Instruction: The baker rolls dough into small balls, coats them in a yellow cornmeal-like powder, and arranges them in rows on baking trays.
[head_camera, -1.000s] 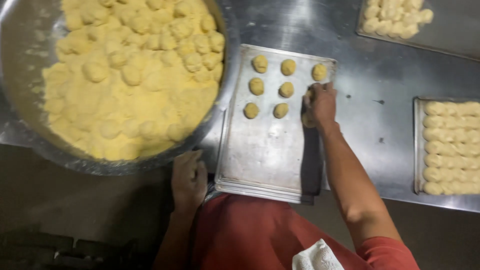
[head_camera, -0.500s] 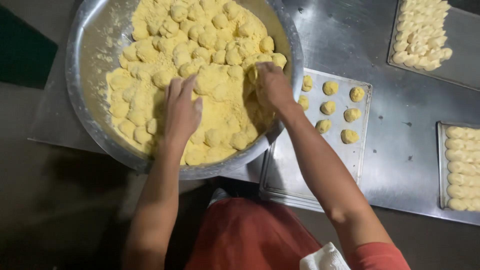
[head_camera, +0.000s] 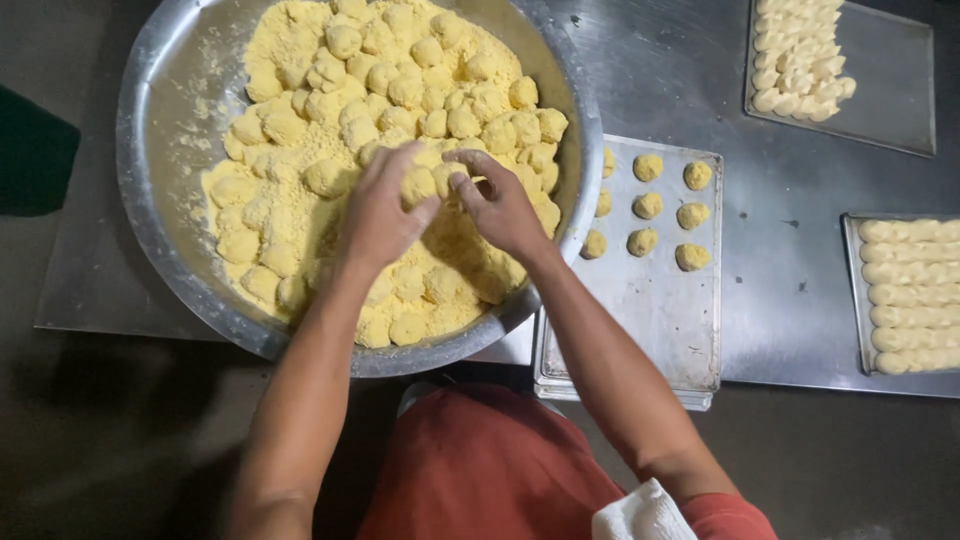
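Both of our hands meet over the middle of the big metal bowl (head_camera: 150, 200). Our left hand (head_camera: 380, 215) is curled around a yellow dough ball (head_camera: 418, 185), pinching it between thumb and fingertips. Our right hand (head_camera: 500, 205) comes in from the other side with bent fingers; its fingertips touch the same ball, though we cannot tell whether it truly grasps it or only rests on it.

From the head camera, we see that the bowl is filled with yellow crumbly flour (head_camera: 290, 40) and many more rolled balls half buried in it; the held ball sits just above this heap, near the bowl's centre. The bowl stands at the left end of the steel table (head_camera: 780, 290), with its near rim reaching past the table's front edge.

Just right of the bowl, touching or tucked under its rim, lies a flat metal tray (head_camera: 650, 320) at the front edge of the table. Its far end carries a few coated balls in short rows; its near part is bare.

A second tray (head_camera: 890, 90) near the table's far right corner holds pale piped pieces at its left side. A third tray (head_camera: 855, 300) at the right edge holds rows of pale dough logs.

Below, our red garment (head_camera: 480, 470) and a white cloth (head_camera: 640, 515) show.
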